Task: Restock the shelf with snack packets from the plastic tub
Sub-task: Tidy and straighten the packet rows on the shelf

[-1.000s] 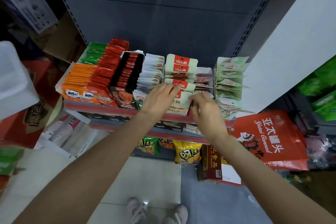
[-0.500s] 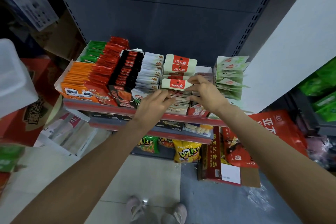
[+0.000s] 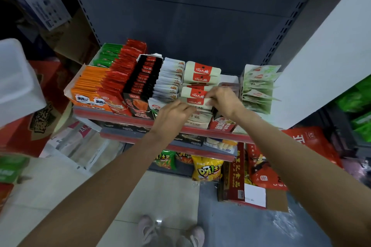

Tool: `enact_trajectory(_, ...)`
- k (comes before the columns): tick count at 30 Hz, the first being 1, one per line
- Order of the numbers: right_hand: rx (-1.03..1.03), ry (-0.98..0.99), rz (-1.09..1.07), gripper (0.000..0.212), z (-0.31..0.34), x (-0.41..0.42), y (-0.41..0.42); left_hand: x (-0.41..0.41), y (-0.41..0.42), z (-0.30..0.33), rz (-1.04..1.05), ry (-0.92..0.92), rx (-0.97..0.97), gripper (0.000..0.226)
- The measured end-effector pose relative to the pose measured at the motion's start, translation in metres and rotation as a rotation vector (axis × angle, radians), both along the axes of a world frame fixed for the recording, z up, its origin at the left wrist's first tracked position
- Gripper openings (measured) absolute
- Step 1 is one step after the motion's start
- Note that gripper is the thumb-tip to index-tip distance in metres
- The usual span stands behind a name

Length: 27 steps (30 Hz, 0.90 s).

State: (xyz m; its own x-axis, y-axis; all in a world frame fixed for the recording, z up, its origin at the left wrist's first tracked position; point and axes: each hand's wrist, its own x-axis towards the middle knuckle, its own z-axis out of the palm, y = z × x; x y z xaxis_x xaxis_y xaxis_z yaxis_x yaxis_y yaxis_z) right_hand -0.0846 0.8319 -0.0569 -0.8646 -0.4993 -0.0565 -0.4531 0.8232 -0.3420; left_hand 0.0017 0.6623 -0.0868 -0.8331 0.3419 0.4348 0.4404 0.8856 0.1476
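The shelf (image 3: 104, 112) carries rows of snack packets: orange, red, black, white and green ones. In the middle row stand cream packets with red labels (image 3: 197, 71). My left hand (image 3: 172, 112) and my right hand (image 3: 224, 100) both pinch the ends of one cream-and-red packet (image 3: 195, 102) at the front of that row, holding it flat across the stack. A translucent white plastic tub (image 3: 16, 82) sits at the far left, its inside not visible.
Pale green packets (image 3: 259, 88) stand right of my hands. Lower shelves hold more snacks and a yellow bag (image 3: 206, 168). A red carton (image 3: 236, 178) and red bag (image 3: 313, 142) lie on the floor at right. My feet show at the bottom.
Both hands moved up from the front of the shelf onto the cream-and-red row. They now grip a packet between them; the view shifted slightly lower.
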Motion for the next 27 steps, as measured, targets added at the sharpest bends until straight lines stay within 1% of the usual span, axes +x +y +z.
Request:
enact_trajectory(3,-0.08,-0.113,-0.02,0.02,0.014,-0.009,0.006,-0.005,0.006,0.004,0.071,-0.041,0.041,0.046)
enact_trajectory(6,-0.076,-0.102,-0.026,0.022,0.012,-0.012,0.003,-0.018,0.017,0.009,0.219,-0.111,0.046,0.053)
enact_trajectory(8,-0.132,-0.099,-0.028,0.031,0.007,-0.007,0.005,-0.025,0.025,0.018,0.249,-0.154,0.003,0.062)
enact_trajectory(9,-0.202,-0.106,-0.047,0.038,0.007,-0.002,0.007,-0.028,0.027,0.02,0.241,-0.18,-0.033,0.07)
enact_trajectory(11,-0.372,-0.131,-0.163,0.051,0.01,0.01,0.013,-0.03,0.027,0.017,0.235,-0.246,-0.117,0.087)
enact_trajectory(12,-0.397,-0.137,-0.215,0.056,0.013,0.017,0.014,-0.03,0.027,0.014,0.243,-0.272,-0.156,0.09)
enact_trajectory(14,-0.313,-0.204,-0.222,0.062,0.014,0.03,0.011,-0.026,0.03,0.011,0.267,-0.301,-0.18,0.091)
enact_trajectory(16,-0.193,-0.284,-0.163,0.069,0.009,0.039,0.0,-0.024,0.032,0.012,0.314,-0.409,-0.118,0.098)
enact_trajectory(18,-0.16,-0.328,-0.117,0.079,0.004,0.043,-0.009,-0.025,0.032,0.015,0.325,-0.488,-0.089,0.105)
enact_trajectory(20,-0.106,-0.402,-0.072,0.087,0.006,0.044,-0.011,-0.027,0.028,0.021,0.29,-0.547,-0.115,0.107)
enact_trajectory(22,-0.109,-0.459,-0.076,0.083,0.011,0.037,-0.003,-0.03,0.022,0.024,0.274,-0.548,-0.152,0.102)
enact_trajectory(23,-0.136,-0.414,-0.1,0.075,0.013,0.032,0.001,-0.031,0.02,0.025,0.273,-0.513,-0.175,0.096)
enact_trajectory(24,-0.183,-0.31,-0.146,0.062,0.014,0.028,0.006,-0.03,0.018,0.025,0.266,-0.471,-0.19,0.09)
enact_trajectory(26,-0.287,-0.03,-0.245,0.042,0.015,0.02,0.01,-0.027,0.016,0.023,0.244,-0.421,-0.185,0.08)
enact_trajectory(27,-0.308,0.075,-0.264,0.037,0.015,0.018,0.01,-0.025,0.015,0.022,0.238,-0.417,-0.175,0.077)
